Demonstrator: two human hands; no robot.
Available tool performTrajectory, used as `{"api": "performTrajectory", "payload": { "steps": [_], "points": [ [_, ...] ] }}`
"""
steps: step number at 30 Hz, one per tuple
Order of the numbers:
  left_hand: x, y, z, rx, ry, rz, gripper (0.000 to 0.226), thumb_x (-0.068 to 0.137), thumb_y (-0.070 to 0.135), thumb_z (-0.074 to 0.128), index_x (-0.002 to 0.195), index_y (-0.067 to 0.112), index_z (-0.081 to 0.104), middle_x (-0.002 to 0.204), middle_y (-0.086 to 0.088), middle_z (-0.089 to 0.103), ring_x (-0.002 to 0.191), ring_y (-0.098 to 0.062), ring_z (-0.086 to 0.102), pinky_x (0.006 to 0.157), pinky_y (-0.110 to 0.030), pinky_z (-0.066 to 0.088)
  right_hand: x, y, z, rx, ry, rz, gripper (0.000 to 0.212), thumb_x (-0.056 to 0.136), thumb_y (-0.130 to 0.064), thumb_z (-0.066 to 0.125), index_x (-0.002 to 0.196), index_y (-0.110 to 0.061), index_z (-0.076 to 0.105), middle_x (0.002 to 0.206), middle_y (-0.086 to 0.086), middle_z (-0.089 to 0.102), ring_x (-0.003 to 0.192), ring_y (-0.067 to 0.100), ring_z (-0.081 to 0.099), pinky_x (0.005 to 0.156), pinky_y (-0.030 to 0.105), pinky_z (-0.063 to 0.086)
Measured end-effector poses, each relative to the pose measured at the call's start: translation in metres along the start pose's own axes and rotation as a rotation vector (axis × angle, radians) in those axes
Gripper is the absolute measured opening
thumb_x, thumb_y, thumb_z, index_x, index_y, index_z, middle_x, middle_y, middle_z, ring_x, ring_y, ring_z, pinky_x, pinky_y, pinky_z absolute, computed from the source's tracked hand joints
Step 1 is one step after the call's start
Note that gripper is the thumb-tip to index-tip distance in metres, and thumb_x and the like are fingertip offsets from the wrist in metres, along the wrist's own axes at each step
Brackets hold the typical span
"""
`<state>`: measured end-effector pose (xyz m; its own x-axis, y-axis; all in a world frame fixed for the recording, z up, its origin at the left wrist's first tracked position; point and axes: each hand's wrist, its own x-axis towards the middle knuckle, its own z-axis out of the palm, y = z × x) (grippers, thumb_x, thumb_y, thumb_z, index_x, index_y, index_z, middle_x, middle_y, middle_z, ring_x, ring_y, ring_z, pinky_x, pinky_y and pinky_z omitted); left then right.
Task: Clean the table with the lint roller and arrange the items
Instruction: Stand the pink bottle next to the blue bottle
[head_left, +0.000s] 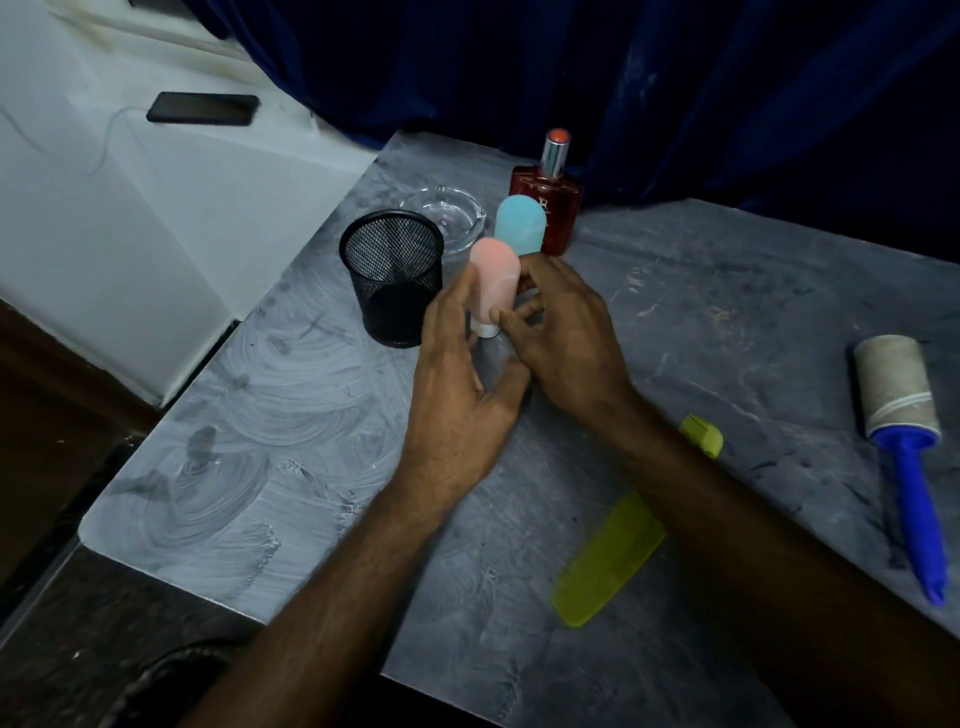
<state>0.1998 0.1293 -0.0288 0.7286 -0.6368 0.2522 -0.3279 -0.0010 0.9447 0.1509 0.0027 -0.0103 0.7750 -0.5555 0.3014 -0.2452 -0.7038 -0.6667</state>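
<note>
A pink squeeze bottle (494, 283) stands cap-down on the grey table (291, 415), held between both hands. My left hand (462, 379) wraps its left side and my right hand (566, 338) pinches its right side near the white cap. Just behind it stands a blue squeeze bottle (521, 224), and behind that a red perfume bottle (550, 200). A black mesh cup (395, 275) sits left of the pink bottle. The lint roller (901, 441), blue-handled, lies at the right edge, untouched. A yellow-green comb (608, 566) lies partly under my right forearm.
A clear glass ashtray (447, 213) sits behind the mesh cup. A dark blue curtain (623, 78) hangs along the table's far side. A black phone (202, 109) rests on the white ledge at the left. The table's left edge drops to a dark floor.
</note>
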Motion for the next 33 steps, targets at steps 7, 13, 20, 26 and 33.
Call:
{"api": "performTrajectory", "payload": {
  "steps": [7,13,20,26,33],
  "points": [
    [-0.003,0.004,0.002,0.003,0.000,-0.010,0.083,0.089,0.011,0.067,0.163,0.007,0.032,0.164,-0.007,0.037,0.153,-0.021,0.043,0.124,-0.049,0.043,-0.001,0.000,-0.001,-0.023,0.003,0.006,0.040,0.097,-0.022,0.068,0.134,-0.013,0.059,0.126,0.003,0.063,0.098,0.011,0.065,0.087,0.038,0.058],
    [-0.005,0.006,0.001,-0.015,-0.002,-0.029,0.083,0.088,0.012,0.068,0.163,0.010,0.034,0.161,-0.003,0.039,0.150,-0.015,0.046,0.122,-0.039,0.046,-0.004,-0.002,-0.006,-0.057,-0.011,0.006,0.035,0.098,-0.021,0.065,0.132,-0.013,0.060,0.124,0.003,0.062,0.094,0.010,0.063,0.085,0.035,0.057],
    [-0.008,0.004,0.003,-0.037,-0.009,-0.035,0.083,0.088,0.012,0.068,0.164,0.011,0.033,0.162,-0.003,0.039,0.149,-0.015,0.048,0.120,-0.033,0.047,-0.004,-0.003,-0.012,-0.081,-0.043,0.031,0.036,0.098,-0.021,0.065,0.132,-0.012,0.059,0.123,0.004,0.063,0.096,0.013,0.065,0.088,0.036,0.056],
    [-0.012,0.001,-0.003,-0.029,0.003,-0.054,0.083,0.087,0.014,0.067,0.163,0.016,0.035,0.164,0.002,0.040,0.148,-0.006,0.047,0.120,-0.034,0.047,-0.011,0.002,-0.024,-0.043,-0.022,0.106,0.047,0.091,-0.015,0.070,0.136,-0.015,0.057,0.123,0.001,0.064,0.093,0.010,0.066,0.089,0.036,0.059],
    [-0.025,0.004,-0.014,-0.061,-0.002,-0.105,0.084,0.085,0.023,0.068,0.163,0.024,0.037,0.163,0.007,0.043,0.136,0.017,0.048,0.109,-0.013,0.047,-0.039,0.016,-0.059,-0.025,0.110,0.184,0.045,0.088,-0.016,0.073,0.131,-0.017,0.061,0.115,-0.002,0.067,0.088,0.001,0.065,0.084,0.023,0.057]
  ]
}}
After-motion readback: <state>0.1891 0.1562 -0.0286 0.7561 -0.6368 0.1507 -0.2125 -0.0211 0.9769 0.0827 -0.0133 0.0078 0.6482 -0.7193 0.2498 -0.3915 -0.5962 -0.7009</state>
